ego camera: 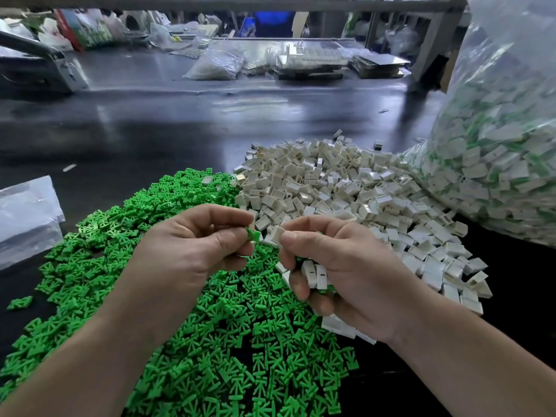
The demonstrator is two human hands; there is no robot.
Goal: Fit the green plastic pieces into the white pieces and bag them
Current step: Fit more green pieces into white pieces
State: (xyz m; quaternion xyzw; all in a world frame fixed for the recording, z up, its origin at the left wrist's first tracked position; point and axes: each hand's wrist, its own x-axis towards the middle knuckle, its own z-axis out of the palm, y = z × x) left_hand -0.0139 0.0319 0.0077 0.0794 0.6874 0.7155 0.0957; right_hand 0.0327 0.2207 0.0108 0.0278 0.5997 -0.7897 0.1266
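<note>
Pinching one green piece [253, 236] between thumb and forefinger, your left grip [192, 245] holds it up to the white piece [278, 234] that your right grip [340, 275] pinches the same way. The two parts sit just beside each other and, as far as I can tell, are not yet pushed together. Your right grip's lower fingers curl round a few spare white pieces [316, 273], probably so you need not reach down for every fit. You work above the green heap [210, 341], which spreads over the near left part of the bench [150, 130]. The white heap [331, 188] touches it on the right, so each stock lies beside the grip that draws on it. The big clear bag [496, 161] stands at the bench's right edge against the white heap, filled with white-and-green pieces, so finished ones seem to have only a short way to go. A flat clear bag [27, 218] lies at the left edge, likely in reserve. Line the green piece up squarely with the white one's opening; parts this small slip easily.
</note>
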